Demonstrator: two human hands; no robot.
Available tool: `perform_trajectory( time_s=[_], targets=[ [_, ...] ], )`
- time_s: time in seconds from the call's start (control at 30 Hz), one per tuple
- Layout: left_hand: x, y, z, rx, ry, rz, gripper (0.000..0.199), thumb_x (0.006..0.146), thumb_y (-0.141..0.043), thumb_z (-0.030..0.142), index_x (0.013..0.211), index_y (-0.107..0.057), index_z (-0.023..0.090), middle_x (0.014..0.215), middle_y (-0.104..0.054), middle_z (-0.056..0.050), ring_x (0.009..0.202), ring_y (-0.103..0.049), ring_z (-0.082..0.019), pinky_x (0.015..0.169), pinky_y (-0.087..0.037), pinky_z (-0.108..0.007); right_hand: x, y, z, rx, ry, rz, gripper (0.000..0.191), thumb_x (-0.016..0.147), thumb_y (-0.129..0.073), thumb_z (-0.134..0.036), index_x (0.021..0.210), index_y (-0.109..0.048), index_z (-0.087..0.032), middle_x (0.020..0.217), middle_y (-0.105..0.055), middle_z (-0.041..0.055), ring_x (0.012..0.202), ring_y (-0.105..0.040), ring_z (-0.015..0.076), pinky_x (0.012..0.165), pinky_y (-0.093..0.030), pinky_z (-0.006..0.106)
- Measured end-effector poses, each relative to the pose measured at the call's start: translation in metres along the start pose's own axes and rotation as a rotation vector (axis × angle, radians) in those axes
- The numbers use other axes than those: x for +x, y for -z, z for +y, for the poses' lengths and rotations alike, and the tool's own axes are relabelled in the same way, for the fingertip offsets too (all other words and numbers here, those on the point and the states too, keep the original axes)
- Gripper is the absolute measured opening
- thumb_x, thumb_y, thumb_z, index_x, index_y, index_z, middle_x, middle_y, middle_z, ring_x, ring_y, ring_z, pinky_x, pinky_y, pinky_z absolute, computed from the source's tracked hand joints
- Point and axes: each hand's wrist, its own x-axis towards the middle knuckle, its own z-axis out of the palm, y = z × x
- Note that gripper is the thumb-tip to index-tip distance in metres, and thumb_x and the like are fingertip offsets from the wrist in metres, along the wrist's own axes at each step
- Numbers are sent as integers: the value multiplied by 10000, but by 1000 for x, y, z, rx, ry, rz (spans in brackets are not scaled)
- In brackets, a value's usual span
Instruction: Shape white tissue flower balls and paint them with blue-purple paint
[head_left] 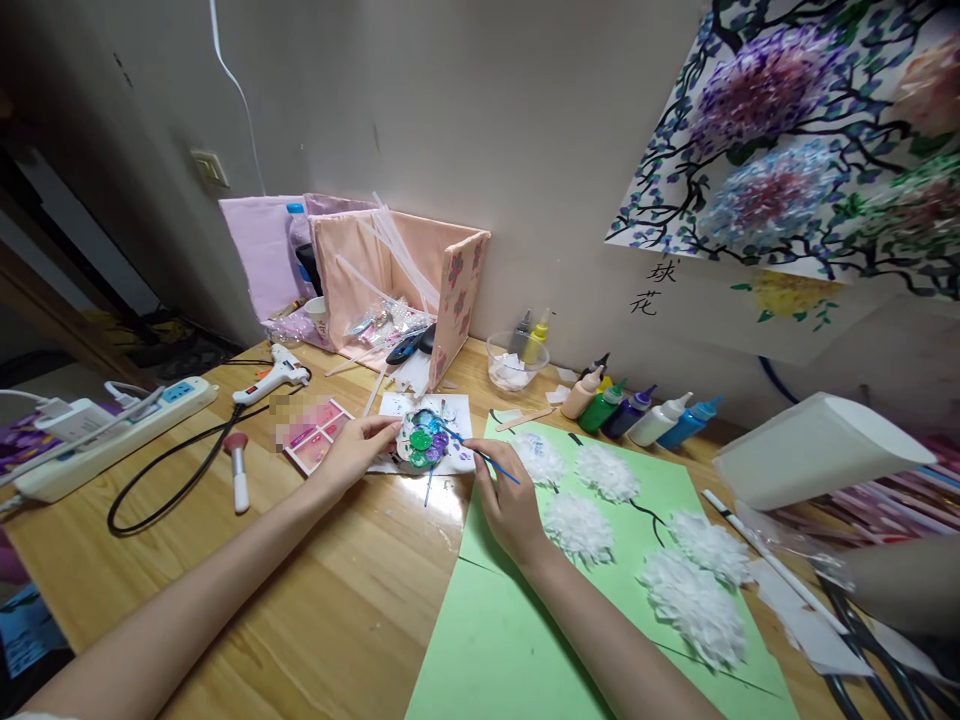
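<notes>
My left hand (364,445) has its fingers closed at the left edge of a small round paint palette (421,442), which holds green, purple and blue paint. In my right hand (512,500) is a thin blue paintbrush (495,465), its tip over the palette's right side. A second brush (428,490) slants down from the palette's front edge. Under the palette lies a paint-spotted white sheet (459,412). Beneath my right forearm is green paper (487,630) bearing several white ruffled paper flowers (577,527) and black painted branches.
Paint bottles (602,408) line the back, beside a clear bowl (517,372). A peach fabric-covered box (461,300) stands against the wall. To the left are a glue gun (274,378), a makeup brush (238,470) and a power strip (112,440). A white cylinder (817,450) is at right.
</notes>
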Motion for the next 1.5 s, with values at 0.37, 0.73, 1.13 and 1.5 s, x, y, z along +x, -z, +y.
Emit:
perform_trajectory(
  time_s=[0.37, 0.73, 1.13, 1.5],
  targets=[
    [3, 2, -5, -4, -2, -45, 458, 585, -689, 452, 912, -679, 133, 902, -693, -74, 856, -614, -217, 818, -465, -343, 0, 0, 2, 9, -15, 17, 212, 870, -405, -134, 1024, -526, -213, 937, -600, 62, 920, -544, 194, 796, -449, 363],
    [3, 4, -6, -4, -2, -44, 458, 584, -688, 458, 900, -677, 126, 886, -694, -78, 813, -624, -204, 783, -476, -324, 0, 0, 2, 23, 13, -10, 222, 870, -401, -129, 1032, -523, -219, 942, -595, 62, 934, -535, 194, 797, -455, 366],
    [4, 4, -8, -4, -9, -46, 433, 598, -688, 440, 913, -677, 144, 947, -687, -74, 875, -618, -215, 827, -473, -339, 0, 1, 1, 20, 12, 20, 219, 870, -408, -129, 1030, -531, -214, 939, -600, 62, 928, -537, 190, 799, -458, 364],
    [-2, -3, 2, -16, 46, -24, 472, 519, -717, 467, 846, -689, 128, 834, -701, -72, 797, -627, -210, 773, -477, -328, -1, 1, 2, 5, -37, 38, 193, 867, -410, -147, 991, -541, -213, 908, -597, 61, 904, -548, 198, 780, -459, 370]
  ],
)
